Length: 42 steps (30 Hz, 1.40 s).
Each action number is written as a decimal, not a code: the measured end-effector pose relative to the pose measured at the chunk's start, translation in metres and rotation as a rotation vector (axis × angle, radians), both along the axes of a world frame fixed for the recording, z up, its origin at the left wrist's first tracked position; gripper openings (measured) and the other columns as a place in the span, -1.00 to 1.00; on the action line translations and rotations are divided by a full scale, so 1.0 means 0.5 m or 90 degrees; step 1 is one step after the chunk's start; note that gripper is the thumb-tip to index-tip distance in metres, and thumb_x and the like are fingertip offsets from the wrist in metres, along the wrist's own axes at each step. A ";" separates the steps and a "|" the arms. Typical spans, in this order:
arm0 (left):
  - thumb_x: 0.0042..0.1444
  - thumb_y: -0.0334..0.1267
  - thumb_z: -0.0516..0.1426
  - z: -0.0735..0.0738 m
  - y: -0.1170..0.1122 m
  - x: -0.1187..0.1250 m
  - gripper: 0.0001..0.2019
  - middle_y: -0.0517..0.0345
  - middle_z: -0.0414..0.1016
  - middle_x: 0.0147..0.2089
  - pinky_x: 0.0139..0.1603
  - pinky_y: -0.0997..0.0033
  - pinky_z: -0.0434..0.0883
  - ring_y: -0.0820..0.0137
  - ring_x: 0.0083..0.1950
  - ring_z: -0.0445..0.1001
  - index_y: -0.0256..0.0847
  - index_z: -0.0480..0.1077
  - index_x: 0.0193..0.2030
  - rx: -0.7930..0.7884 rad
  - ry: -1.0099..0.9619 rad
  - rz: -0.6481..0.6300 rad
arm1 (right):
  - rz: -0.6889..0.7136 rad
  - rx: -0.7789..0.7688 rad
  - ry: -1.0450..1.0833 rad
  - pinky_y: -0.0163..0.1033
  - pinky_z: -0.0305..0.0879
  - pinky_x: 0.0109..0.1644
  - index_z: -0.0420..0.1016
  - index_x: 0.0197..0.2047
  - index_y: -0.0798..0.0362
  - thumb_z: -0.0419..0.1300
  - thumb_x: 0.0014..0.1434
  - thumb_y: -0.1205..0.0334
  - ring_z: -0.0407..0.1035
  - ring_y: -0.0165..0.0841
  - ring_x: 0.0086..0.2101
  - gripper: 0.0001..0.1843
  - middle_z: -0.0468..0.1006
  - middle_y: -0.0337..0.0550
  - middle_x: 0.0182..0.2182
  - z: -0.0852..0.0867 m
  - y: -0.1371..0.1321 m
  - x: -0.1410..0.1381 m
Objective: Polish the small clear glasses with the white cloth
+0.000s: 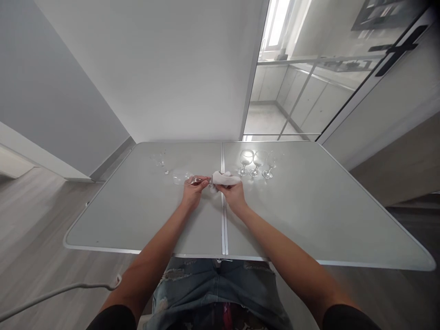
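My left hand (192,192) is closed around a stemmed glass (196,181), held low over the middle of the table. A bunched white cloth (225,178) is gripped in my right hand (234,193), with the thumb and fingers pressed into it. The cloth covers the right end of the glass, so that end is hidden. Just left of my left hand shows a faint, clear rounded glass shape (179,177); whether it belongs to the held glass I cannot tell.
Three stemmed glasses, including the leftmost glass (246,158), stand upright beyond my right hand. Another clear glass (158,160) is faintly visible at the back left. A metal seam (224,229) divides the folding table (302,220). A white wall (172,82) borders its far edge.
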<state>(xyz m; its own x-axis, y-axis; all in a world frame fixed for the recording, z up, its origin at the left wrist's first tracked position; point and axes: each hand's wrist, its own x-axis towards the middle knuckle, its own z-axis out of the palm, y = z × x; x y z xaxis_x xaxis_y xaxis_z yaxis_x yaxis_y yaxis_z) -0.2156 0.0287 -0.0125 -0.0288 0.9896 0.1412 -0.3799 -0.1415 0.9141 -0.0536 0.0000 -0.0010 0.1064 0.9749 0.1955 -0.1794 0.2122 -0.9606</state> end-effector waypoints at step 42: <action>-0.29 -0.17 0.52 0.001 -0.006 -0.001 -0.65 0.09 0.66 -0.29 -0.18 0.41 0.48 0.38 -0.24 0.60 -0.20 0.53 -0.41 -0.037 -0.063 -0.064 | 0.027 -0.051 0.087 -0.19 0.44 -0.27 0.61 -0.26 0.10 0.50 -0.13 0.04 0.48 -0.26 -0.34 -0.59 0.63 -0.11 -0.35 0.006 0.001 -0.001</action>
<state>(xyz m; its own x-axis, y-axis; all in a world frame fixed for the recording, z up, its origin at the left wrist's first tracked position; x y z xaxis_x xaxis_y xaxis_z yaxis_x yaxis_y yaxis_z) -0.2164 0.0255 -0.0119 0.0607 0.9945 0.0852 -0.4780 -0.0459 0.8772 -0.0542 0.0003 0.0018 0.0852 0.9910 0.1033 -0.3174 0.1253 -0.9400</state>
